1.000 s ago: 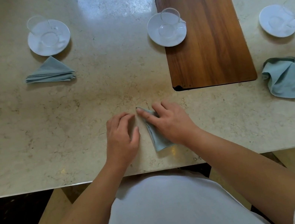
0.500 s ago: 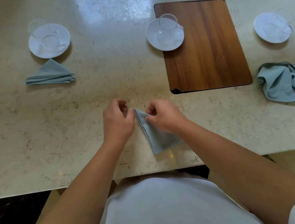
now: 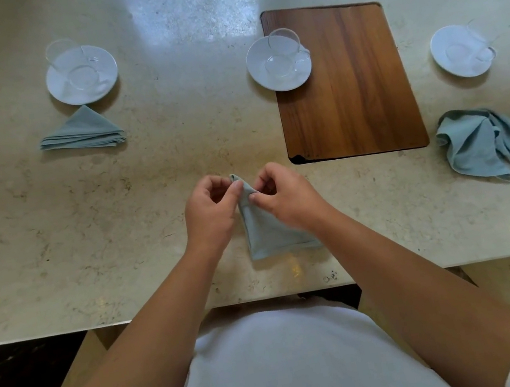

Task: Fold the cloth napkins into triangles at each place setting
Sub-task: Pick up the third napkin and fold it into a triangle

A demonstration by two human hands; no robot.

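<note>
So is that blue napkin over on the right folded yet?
Not folded: the napkin on the right lies crumpled in a loose heap.

On the beige stone counter, the half-folded pale-blue cloth napkin lies at 6 o'clock. At 10 o'clock a folded triangular blue napkin lies before a white saucer with glass cup. At 1 o'clock a second saucer overlaps the left edge of the brown wooden board. At 3 o'clock a crumpled blue napkin lies before a third saucer.
</note>
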